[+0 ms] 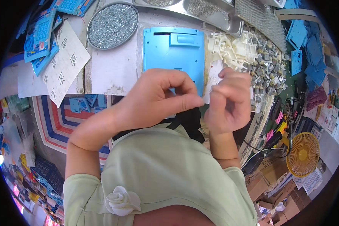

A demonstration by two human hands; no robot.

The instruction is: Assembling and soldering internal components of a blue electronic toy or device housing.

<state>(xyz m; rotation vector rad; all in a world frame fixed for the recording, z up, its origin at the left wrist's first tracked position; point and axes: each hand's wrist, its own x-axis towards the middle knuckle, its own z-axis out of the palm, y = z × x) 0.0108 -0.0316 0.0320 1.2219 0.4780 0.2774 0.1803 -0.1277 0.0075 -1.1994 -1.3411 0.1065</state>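
My left hand (160,96) is raised above the near edge of the bench, its fingers curled round and drawn toward the thumb. Close to its right is my right hand (229,101), the fingers bent in and pressed toward the thumb. Anything held in either one is too small or hidden to make out. Beyond them a light-blue plastic casing (169,52) lies flat, a slot and raised block near its far edge. My left hand covers the casing's near left corner.
A round tray of small screws (113,26) stands at the far left. White plastic parts (233,47) and small grey motor-like pieces (267,71) are heaped at the right. Metal trays (211,11) line the back. A yellow fan (303,154) and striped bag (60,124) flank me.
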